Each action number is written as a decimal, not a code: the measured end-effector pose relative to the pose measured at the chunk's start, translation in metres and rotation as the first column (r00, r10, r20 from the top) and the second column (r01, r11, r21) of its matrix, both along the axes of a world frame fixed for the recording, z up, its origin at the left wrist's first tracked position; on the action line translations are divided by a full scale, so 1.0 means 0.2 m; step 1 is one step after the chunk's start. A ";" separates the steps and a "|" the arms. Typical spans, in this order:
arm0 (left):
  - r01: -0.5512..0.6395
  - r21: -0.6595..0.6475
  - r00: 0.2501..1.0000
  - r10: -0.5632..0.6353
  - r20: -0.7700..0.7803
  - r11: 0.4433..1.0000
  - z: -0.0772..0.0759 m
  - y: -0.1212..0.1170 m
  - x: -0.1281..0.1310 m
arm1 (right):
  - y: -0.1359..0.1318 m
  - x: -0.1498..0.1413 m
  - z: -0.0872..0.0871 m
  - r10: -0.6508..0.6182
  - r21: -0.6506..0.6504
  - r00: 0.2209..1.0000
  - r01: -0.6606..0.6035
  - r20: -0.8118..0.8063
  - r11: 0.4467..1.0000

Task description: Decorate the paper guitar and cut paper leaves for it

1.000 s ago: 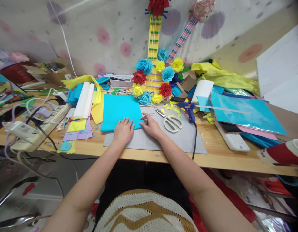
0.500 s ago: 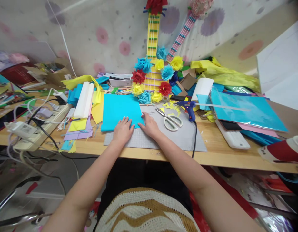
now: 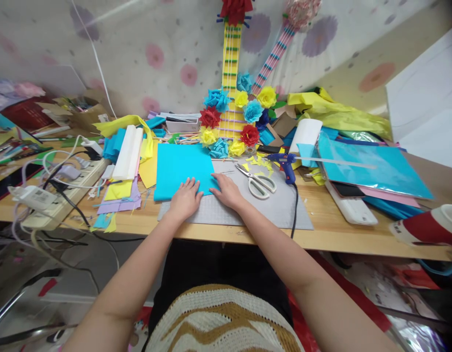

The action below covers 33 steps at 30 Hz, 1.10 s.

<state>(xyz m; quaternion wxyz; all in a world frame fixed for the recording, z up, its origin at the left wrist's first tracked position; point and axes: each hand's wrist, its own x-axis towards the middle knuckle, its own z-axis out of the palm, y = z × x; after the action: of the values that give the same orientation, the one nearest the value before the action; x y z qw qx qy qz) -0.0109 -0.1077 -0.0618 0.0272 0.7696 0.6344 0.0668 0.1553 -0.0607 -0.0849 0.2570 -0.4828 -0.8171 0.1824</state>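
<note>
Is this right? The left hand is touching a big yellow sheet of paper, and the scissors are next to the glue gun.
Not quite: the paper that the left hand touches is blue, as the head view shows. The scissors are next to the glue gun.

The grey mat [image 3: 275,210] is partly hidden by the blue paper [image 3: 182,166], whose near edge is partly covered by the left hand [image 3: 186,198]. At right, the cup [image 3: 431,228] is cut off by the view's edge.

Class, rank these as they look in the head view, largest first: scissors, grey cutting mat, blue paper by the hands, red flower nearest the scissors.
1. Grey cutting mat, partly covered
2. Blue paper
3. Scissors
4. Red flower
</note>
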 end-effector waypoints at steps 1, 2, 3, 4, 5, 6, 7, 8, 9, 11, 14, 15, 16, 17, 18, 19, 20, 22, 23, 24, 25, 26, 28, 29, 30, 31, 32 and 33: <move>0.006 -0.034 1.000 -0.006 0.006 0.999 0.02 0.01 -0.01 | 0.00 0.00 -0.01 0.016 0.025 1.000 -0.016 0.013 1.000; 0.009 -0.070 1.000 -0.008 0.014 0.998 0.04 0.02 -0.02 | 0.00 0.00 -0.01 0.025 0.045 0.999 -0.026 0.021 0.999; 0.007 -0.106 1.000 -0.005 0.024 0.994 0.06 0.03 -0.03 | 0.01 0.00 -0.02 0.026 0.056 0.999 -0.027 0.019 0.998; 0.002 -0.135 0.999 0.002 0.036 0.991 0.07 0.04 -0.04 | 0.01 0.00 -0.02 0.021 0.057 1.000 -0.021 0.007 0.998; -0.002 -0.155 0.999 0.010 0.046 0.988 0.08 0.04 -0.05 | 0.02 0.00 -0.02 0.016 0.050 1.000 -0.015 -0.012 0.999; -0.003 -0.163 0.999 0.011 0.052 0.987 0.08 0.05 -0.05 | 0.02 0.00 -0.01 0.008 0.035 0.999 -0.007 -0.036 0.999; 0.001 -0.159 0.999 0.008 0.052 0.987 0.08 0.05 -0.05 | 0.03 0.00 -0.01 -0.006 0.009 0.998 0.006 -0.062 1.000; 0.008 -0.146 0.999 -0.001 0.044 0.989 0.07 0.05 -0.05 | 0.04 -0.01 0.00 -0.022 -0.027 0.996 0.019 -0.088 0.999; 0.009 -0.122 1.000 -0.005 0.031 0.993 0.06 0.04 -0.05 | 0.05 -0.01 0.01 -0.038 -0.070 0.993 0.030 -0.114 0.997; -0.026 -0.056 1.000 0.026 0.003 0.998 0.04 0.02 -0.03 | 0.08 -0.03 0.02 -0.048 -0.147 0.984 0.023 -0.171 0.989; -0.130 0.050 0.991 0.129 0.018 0.990 0.05 0.01 -0.02 | 0.12 -0.06 0.05 -0.020 -0.171 0.962 -0.028 -0.272 0.985; -0.149 0.070 0.988 0.146 0.042 0.986 0.06 0.01 -0.03 | 0.13 -0.07 0.06 -0.019 -0.165 0.952 -0.033 -0.305 0.986; -0.153 0.073 0.986 0.148 0.075 0.986 0.09 0.02 -0.04 | 0.14 -0.08 0.07 -0.024 -0.166 0.943 -0.033 -0.332 0.986; -0.150 0.057 0.983 0.143 0.114 0.987 0.11 0.03 -0.06 | 0.14 -0.08 0.08 -0.032 -0.176 0.934 -0.033 -0.355 0.984; -0.143 0.016 0.978 0.139 0.157 0.990 0.14 0.04 -0.09 | 0.15 -0.07 0.09 -0.038 -0.197 0.927 -0.039 -0.373 0.980; -0.127 -0.047 0.971 0.134 0.199 0.991 0.17 0.06 -0.12 | 0.15 -0.07 0.10 -0.033 -0.224 0.923 -0.058 -0.384 0.973; -0.107 -0.127 0.962 0.135 0.236 0.986 0.20 0.07 -0.16 | 0.15 -0.05 0.10 -0.016 -0.256 0.922 -0.090 -0.387 0.962; -0.004 -0.289 0.952 0.092 0.291 0.957 0.24 0.10 -0.23 | 0.14 -0.02 0.11 0.051 -0.324 0.931 -0.177 -0.362 0.929; 0.034 -0.356 0.948 0.083 0.308 0.934 0.25 0.12 -0.25 | 0.14 0.00 0.11 0.088 -0.351 0.940 -0.209 -0.330 0.913; 0.059 -0.399 0.947 0.075 0.311 0.915 0.25 0.13 -0.27 | 0.13 0.02 0.11 0.115 -0.368 0.952 -0.219 -0.285 0.904; 0.070 -0.425 0.949 0.072 0.307 0.902 0.25 0.14 -0.28 | 0.13 0.03 0.11 0.129 -0.373 0.964 -0.212 -0.235 0.903; 0.069 -0.438 0.952 0.072 0.297 0.896 0.25 0.15 -0.28 | 0.12 0.04 0.11 0.129 -0.368 0.974 -0.192 -0.189 0.910; 0.068 -0.444 0.958 0.066 0.281 0.893 0.23 0.16 -0.28 | 0.12 0.05 0.10 0.120 -0.352 0.983 -0.161 -0.137 0.922; 0.074 -0.448 0.958 0.062 0.280 0.891 0.22 0.17 -0.28 | 0.11 0.05 0.10 0.123 -0.354 0.984 -0.162 -0.130 0.921; 0.080 -0.452 0.958 0.057 0.282 0.889 0.22 0.17 -0.28 | 0.11 0.05 0.10 0.133 -0.361 0.983 -0.171 -0.129 0.917; 0.086 -0.455 0.958 0.051 0.282 0.886 0.21 0.18 -0.28 | 0.10 0.05 0.10 0.142 -0.370 0.982 -0.180 -0.127 0.912; 0.089 -0.455 0.960 0.046 0.277 0.886 0.21 0.18 -0.28 | 0.10 0.05 0.10 0.146 -0.373 0.982 -0.181 -0.121 0.910; 0.087 -0.456 0.963 0.041 0.265 0.886 0.21 0.19 -0.28 | 0.09 0.05 0.11 0.147 -0.370 0.983 -0.179 -0.113 0.912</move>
<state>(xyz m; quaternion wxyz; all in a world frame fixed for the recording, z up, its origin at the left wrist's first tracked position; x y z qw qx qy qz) -0.0662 -0.0697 -0.0195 0.2963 0.7321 0.6132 0.0163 0.1658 -0.0422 -0.0636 0.1764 -0.4457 -0.7924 0.3773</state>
